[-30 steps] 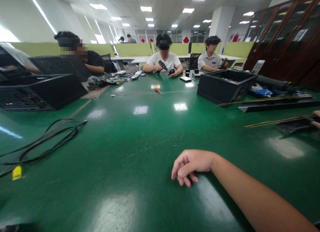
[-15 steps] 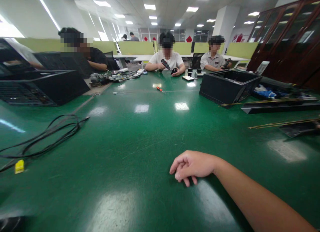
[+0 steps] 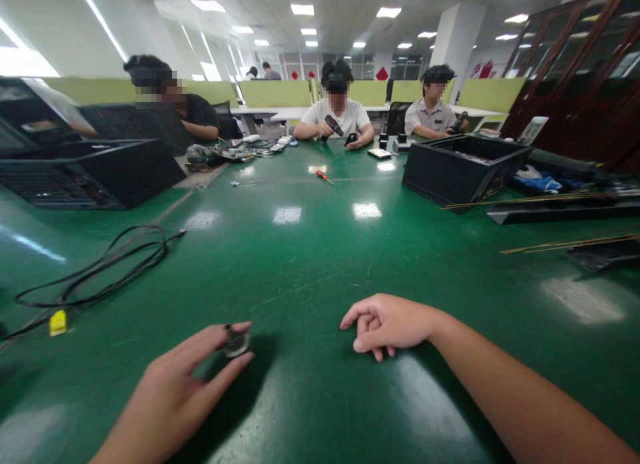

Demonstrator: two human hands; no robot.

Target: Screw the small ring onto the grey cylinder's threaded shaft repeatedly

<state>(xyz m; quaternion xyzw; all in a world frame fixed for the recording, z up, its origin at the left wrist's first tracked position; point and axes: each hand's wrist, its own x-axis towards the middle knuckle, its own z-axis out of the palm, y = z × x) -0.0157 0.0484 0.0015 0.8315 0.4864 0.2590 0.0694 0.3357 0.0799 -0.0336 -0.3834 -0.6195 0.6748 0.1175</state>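
Note:
My left hand [image 3: 175, 384] reaches in at the lower left. Between its thumb and fingers it holds a small round object [image 3: 237, 345] with a dark stem-like part and a pale, shiny rim; its exact kind is too blurred to name. The object is just above the green tabletop [image 3: 305, 391]. To the right, my right hand [image 3: 393, 323] hangs low at the table surface. Its fingers are loosely bent and apart, with nothing seen in them.
Black cables [image 3: 115, 267] with a yellow tag [image 3: 57, 323] lie on the left. An orange screwdriver [image 3: 323, 176] lies farther back. Black computer cases [image 3: 450, 174] stand at both sides, and thin rods [image 3: 570, 244] jut in from the right. Several people sit across the table.
My left hand has come into view from the lower left, holding the small round object. My right hand stays nearly in place. The view has shifted slightly.

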